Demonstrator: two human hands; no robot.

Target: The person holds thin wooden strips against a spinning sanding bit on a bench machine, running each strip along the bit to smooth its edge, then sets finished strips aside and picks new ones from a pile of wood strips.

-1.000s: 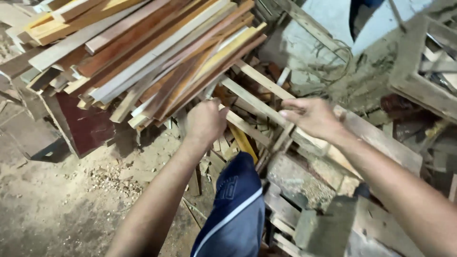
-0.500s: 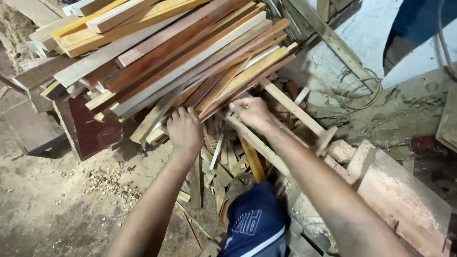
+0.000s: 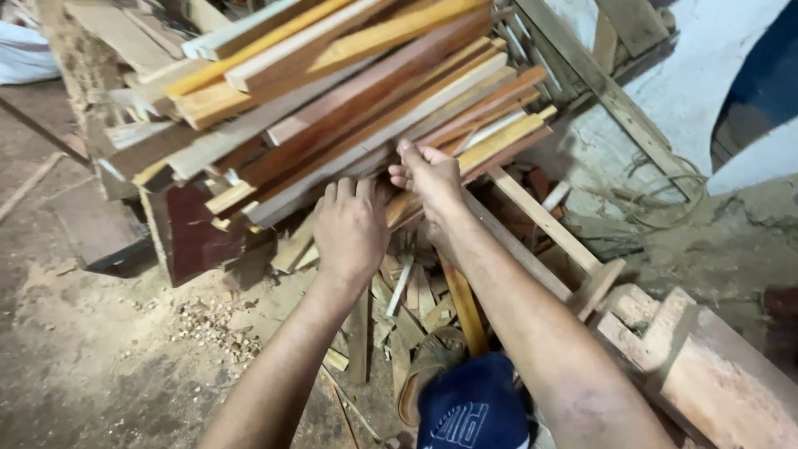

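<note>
Both hands grab sticks in the big wood pile (image 3: 332, 100) — left hand (image 3: 351, 229), right hand (image 3: 430, 176) — above a dusty floor (image 3: 91, 357) with wood chips (image 3: 208, 324).

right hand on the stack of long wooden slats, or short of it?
Touching. Head view: the right hand grips the ends of the stack of long wooden slats, fingers curled around a lower slat.

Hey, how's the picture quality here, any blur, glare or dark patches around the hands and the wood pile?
Head view: the left hand and right hand are sharp and evenly lit, as is the stack of planks; no glare; deep shadow under the stack; the blue cloth at the bottom edge looks soft.
</note>
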